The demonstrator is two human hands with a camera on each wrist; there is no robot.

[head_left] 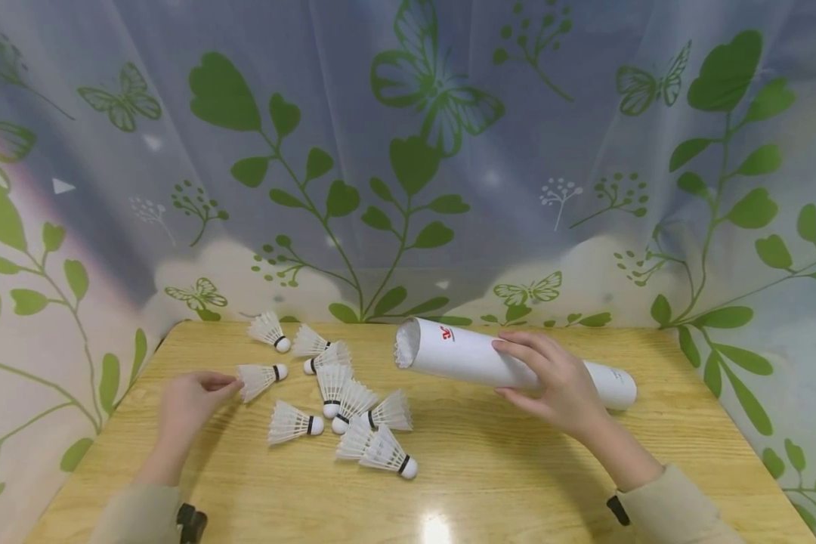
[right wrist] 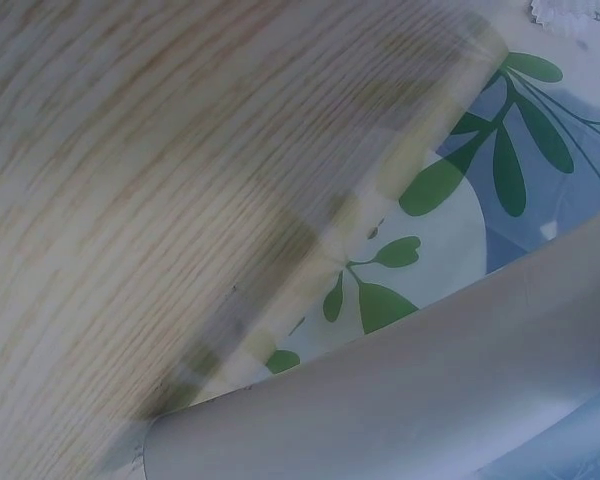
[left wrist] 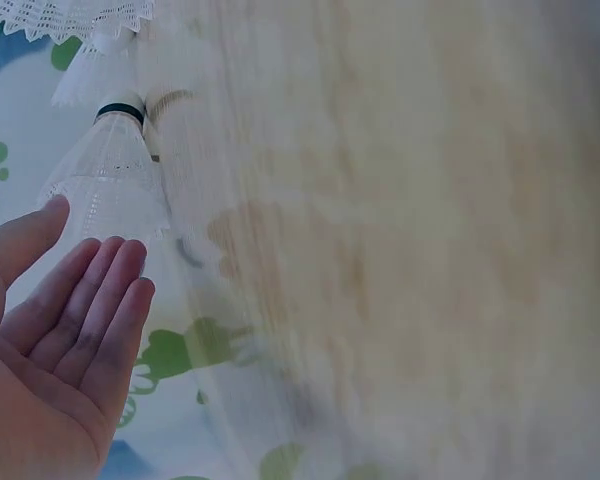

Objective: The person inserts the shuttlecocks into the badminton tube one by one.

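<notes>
My right hand (head_left: pixel 557 381) grips a white shuttlecock tube (head_left: pixel 465 355) round its middle. The tube slants, its open end facing left and raised, its far end low on the right. White feathers (head_left: pixel 404 346) show inside its mouth. On the left, my left hand (head_left: pixel 193 400) reaches to the feather skirt of a white shuttlecock (head_left: pixel 261 380). In the left wrist view the thumb and straight fingers (left wrist: pixel 100 310) stand apart, tips right at the skirt's edge. The right wrist view shows the tube's plain side (right wrist: pixel 380 400), with the hand mostly out of frame.
Several other shuttlecocks lie scattered on the wooden table (head_left: pixel 517 483), a cluster (head_left: pixel 343 397) in the middle left and one shuttlecock (head_left: pixel 268 332) near the back edge. A curtain (head_left: pixel 476 189) with leaves and butterflies hangs behind the table and along both sides.
</notes>
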